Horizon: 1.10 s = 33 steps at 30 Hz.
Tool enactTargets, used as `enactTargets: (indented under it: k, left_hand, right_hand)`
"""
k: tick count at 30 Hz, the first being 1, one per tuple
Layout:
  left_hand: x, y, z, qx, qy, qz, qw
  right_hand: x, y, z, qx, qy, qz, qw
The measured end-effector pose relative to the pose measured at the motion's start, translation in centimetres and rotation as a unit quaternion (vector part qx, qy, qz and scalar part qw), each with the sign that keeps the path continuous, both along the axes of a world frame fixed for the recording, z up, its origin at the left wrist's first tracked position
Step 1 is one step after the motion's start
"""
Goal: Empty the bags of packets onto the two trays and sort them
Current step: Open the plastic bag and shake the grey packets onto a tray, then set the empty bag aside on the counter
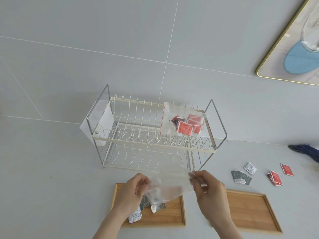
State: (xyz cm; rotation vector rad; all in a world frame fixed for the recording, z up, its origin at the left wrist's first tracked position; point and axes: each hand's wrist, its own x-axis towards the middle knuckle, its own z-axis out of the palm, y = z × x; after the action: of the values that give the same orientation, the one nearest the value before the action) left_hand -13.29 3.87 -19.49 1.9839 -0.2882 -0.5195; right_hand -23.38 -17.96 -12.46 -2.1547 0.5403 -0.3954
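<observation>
Hands, left hand (133, 188) and right hand (208, 187), pinch a limp, light, slippery clear bag (170, 184) by opposite edges over the left tray (174, 216), likely best gripped at its corners.

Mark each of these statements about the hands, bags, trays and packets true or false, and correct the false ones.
1. Both hands hold one clear plastic bag above the left wooden tray. True: the left hand and the right hand each grip one end of it.
2. The right wooden tray holds red packets. False: no packets show on it.
3. A second zip bag with red packets lies on the top tier of the white wire dish rack. True.
4. All loose packets are on trays. False: grey packets and red packets lie on the surface beyond the right tray.
5. The left tray holds packets. True: grey and white packets lie there.
</observation>
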Motion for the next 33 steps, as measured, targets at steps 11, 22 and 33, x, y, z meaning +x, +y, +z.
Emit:
enactTargets:
  k: [11, 22, 33]
  left_hand:
    - [-0.6, 1.2, 0.5, -0.119, 0.172, 0.052, 0.977]
    - [-1.8, 5.4, -0.3, -0.148, 0.195, 0.179, 0.953]
    - [-1.8, 9.4, -1.1, -0.181, 0.121, 0.369, 0.903]
  right_hand:
    - [0.5, -0.3, 0.4, 0.141, -0.024, -0.020, 0.990]
    - [1.1, 3.1, -2.3, 0.382, 0.065, -0.059, 0.920]
    - [4.4, 8.2, -5.9, 0.334, 0.110, -0.116, 0.929]
